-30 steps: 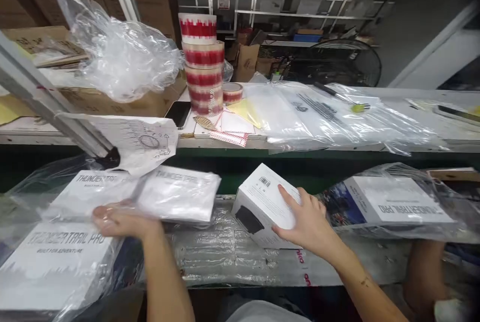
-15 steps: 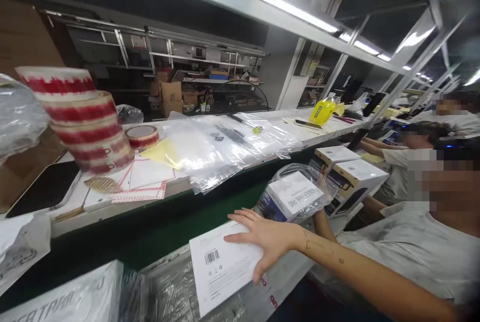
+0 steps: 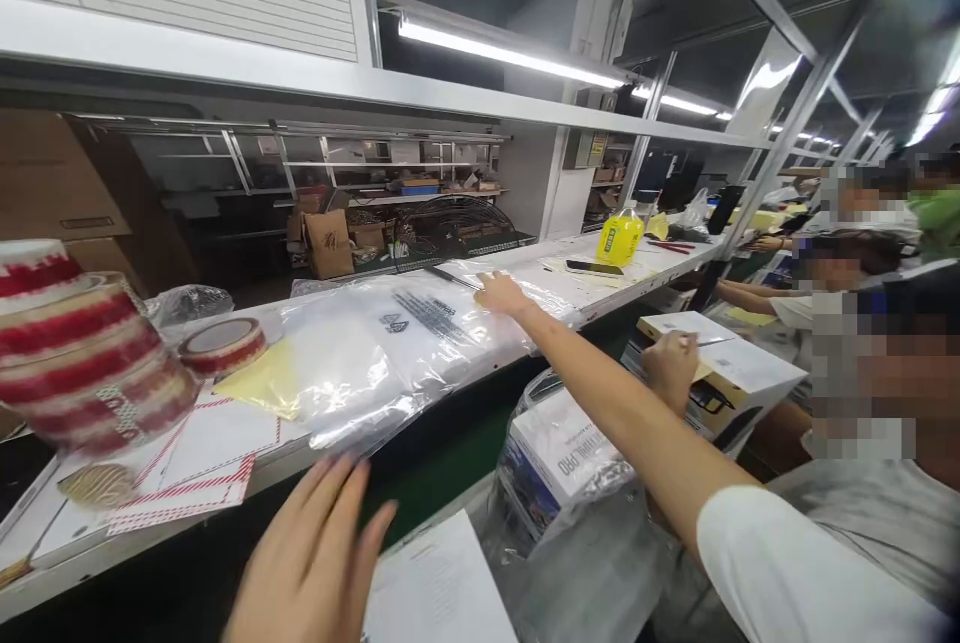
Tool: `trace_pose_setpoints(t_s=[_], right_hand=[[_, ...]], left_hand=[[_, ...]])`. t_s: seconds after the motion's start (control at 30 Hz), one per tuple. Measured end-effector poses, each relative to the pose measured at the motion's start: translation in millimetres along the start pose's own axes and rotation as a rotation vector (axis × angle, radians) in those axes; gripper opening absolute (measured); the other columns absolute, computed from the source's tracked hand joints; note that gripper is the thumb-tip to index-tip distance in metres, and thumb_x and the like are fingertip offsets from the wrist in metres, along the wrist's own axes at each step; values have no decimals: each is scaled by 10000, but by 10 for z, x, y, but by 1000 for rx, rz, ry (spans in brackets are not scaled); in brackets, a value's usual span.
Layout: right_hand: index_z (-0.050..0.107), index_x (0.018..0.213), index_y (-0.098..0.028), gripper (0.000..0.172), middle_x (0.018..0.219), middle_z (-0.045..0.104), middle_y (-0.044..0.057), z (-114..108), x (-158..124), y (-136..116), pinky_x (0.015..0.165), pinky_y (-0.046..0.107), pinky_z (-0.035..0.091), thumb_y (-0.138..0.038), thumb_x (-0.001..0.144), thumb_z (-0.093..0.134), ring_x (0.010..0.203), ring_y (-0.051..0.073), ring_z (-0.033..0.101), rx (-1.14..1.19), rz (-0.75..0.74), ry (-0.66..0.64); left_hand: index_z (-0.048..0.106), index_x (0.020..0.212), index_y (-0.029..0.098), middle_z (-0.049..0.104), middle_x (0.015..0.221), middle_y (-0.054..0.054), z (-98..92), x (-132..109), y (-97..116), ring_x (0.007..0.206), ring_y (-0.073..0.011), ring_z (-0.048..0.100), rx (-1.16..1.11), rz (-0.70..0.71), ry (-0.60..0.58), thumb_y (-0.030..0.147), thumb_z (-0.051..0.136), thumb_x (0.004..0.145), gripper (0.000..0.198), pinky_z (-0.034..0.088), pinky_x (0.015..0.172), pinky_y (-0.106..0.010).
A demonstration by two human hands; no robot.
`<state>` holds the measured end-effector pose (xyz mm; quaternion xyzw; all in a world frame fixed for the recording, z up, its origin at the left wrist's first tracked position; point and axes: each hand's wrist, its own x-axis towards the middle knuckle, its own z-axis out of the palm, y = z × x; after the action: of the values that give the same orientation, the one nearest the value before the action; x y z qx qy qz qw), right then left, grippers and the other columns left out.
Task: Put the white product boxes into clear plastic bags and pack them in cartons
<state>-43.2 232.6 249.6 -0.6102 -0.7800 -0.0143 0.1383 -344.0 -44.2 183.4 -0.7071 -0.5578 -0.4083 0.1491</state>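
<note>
My right hand [image 3: 501, 293] is stretched far out over the green belt, and its fingers lie flat on the stack of clear printed plastic bags [image 3: 390, 343] on the raised white shelf. My left hand [image 3: 315, 563] hovers low in the foreground with its fingers spread, holding nothing, just left of a white box [image 3: 442, 588] at the bottom edge. A second white box wrapped in a clear bag [image 3: 562, 443] lies on the line under my right forearm.
A stack of red-and-white tape rolls [image 3: 75, 363], a single roll [image 3: 223, 343], a yellow sheet [image 3: 259, 383] and red-striped labels [image 3: 195, 483] sit at the left of the shelf. A co-worker's hand [image 3: 671, 368] rests on another box [image 3: 739, 368]. Farther along is a yellow bottle [image 3: 619, 238].
The view has swung right and up. My right hand left the white box and reached out to the plastic bags. My left hand let go of the bagged boxes and now hovers open.
</note>
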Motion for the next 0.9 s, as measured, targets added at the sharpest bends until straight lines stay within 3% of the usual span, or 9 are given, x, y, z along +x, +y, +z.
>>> trace_pose_setpoints(t_s=[0.17,0.3,0.37,0.5,0.57,0.67,0.73,0.8,0.9], right_hand=[[658,1106,-135,316,1114,676,83,119,452,389,963,423,494,-417,996,567,1048,215,636,-40,-104,-159],[664,1061,-114,265,1071,688,110,160,503,474,918,365,463,-348,988,561,1049,229,625,-42,-168,-115],[679,1005,-106,268,1006,703,129,134,465,455,808,309,441,-331,986,535,992,242,634,-15,-171,-80],[689,878,-130,444,829,695,117,86,316,336,621,284,344,-434,1022,399,793,227,628,79,-153,-24],[689,861,-152,410,795,688,91,108,246,274,593,276,320,-457,996,451,758,210,612,127,-162,-21],[687,816,-156,268,760,680,72,192,202,245,579,265,310,-383,919,587,741,197,597,171,-173,-34],[683,792,-148,230,764,683,74,248,216,277,581,261,314,-331,902,598,737,191,594,189,-174,-34],[686,793,-141,219,799,693,77,279,253,334,595,256,327,-305,901,590,750,187,598,204,-177,-26],[696,788,-141,213,813,698,75,276,319,420,617,255,342,-299,889,594,764,189,602,219,-190,-21]], left_hand=[[665,1197,188,720,1190,-174,542,420,327,1162,-332,655,178,101,-158,455,581,924,391,540,950,-441],[703,1185,153,710,1225,-183,843,498,288,1164,-338,666,324,270,-356,183,515,923,324,555,953,-448],[722,1169,102,704,1222,-204,866,520,266,1129,-332,686,423,325,-468,0,394,861,461,573,920,-429],[664,1276,56,694,1225,-227,733,703,357,1025,-319,726,550,115,-659,-98,266,778,655,600,805,-398],[658,1284,82,701,1221,-214,609,824,397,969,-316,737,554,51,-690,-87,279,765,665,595,766,-397],[741,1083,166,747,1106,-142,365,962,349,884,-298,737,519,42,-611,11,348,808,504,561,680,-362],[751,908,213,751,1012,-98,193,1025,256,832,-287,723,482,21,-493,215,389,908,362,507,578,-335],[736,815,239,741,961,-76,48,1081,138,819,-284,712,427,4,-395,421,388,932,409,473,540,-332],[733,836,267,751,963,-62,-99,1164,-54,848,-285,713,309,30,-430,386,369,882,385,513,604,-347]])
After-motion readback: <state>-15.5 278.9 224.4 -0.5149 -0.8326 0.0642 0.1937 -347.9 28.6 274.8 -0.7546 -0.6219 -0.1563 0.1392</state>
